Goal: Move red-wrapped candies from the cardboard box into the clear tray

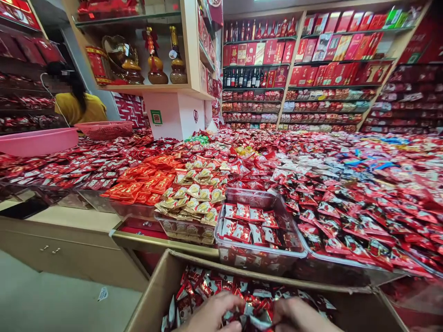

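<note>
Both hands are inside a cardboard box (152, 290) at the bottom of the view, among small red and white candy packets (204, 283). My left hand (216, 313) has its fingers curled around some packets, with the thumb below them. Facing it, my right hand (299, 316) is closed on packets at the right of the same handful, its fingertips partly hidden. A few packets show in the gap between the two hands. Just beyond the box, a clear plastic bin (263, 252) holds similar red and white packets, stacked lower than in the bins around it.
Gold packets (197, 193) and orange-red packets (145, 182) fill bins to the left; dark red packets (346, 221) heap to the right. A pink basin (38, 140) and pink basket (104, 130) stand far left, near a person in yellow (81, 108). Stocked shelves (259, 87) line the back.
</note>
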A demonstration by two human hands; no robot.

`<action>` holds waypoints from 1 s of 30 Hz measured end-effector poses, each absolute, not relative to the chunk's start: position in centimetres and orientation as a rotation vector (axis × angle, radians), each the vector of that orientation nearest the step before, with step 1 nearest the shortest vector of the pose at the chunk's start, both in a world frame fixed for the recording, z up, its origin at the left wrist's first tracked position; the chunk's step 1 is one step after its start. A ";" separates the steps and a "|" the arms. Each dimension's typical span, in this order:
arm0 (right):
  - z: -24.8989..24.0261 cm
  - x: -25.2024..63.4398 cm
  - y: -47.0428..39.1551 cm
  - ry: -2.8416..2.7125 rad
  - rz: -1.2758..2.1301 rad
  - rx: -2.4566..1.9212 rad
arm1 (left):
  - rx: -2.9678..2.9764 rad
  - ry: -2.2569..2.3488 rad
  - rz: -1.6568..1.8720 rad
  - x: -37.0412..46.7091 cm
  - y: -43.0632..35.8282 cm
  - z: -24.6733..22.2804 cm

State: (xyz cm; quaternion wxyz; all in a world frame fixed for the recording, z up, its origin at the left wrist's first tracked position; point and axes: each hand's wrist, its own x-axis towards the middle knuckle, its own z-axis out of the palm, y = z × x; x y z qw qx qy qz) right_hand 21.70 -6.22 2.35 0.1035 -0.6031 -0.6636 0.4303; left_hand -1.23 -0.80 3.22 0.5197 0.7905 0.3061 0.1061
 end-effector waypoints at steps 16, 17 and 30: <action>3.9 19.4 -7.2 -0.737 1.561 -1.290 | 0.840 0.796 0.661 0.8 -1.3 4.7; 3.9 19.3 -7.3 -0.735 1.549 -1.297 | 0.795 0.801 0.695 0.6 -1.2 4.5; 4.1 19.0 -7.5 -0.758 1.531 -1.301 | 1.431 0.718 0.228 0.1 -1.7 3.2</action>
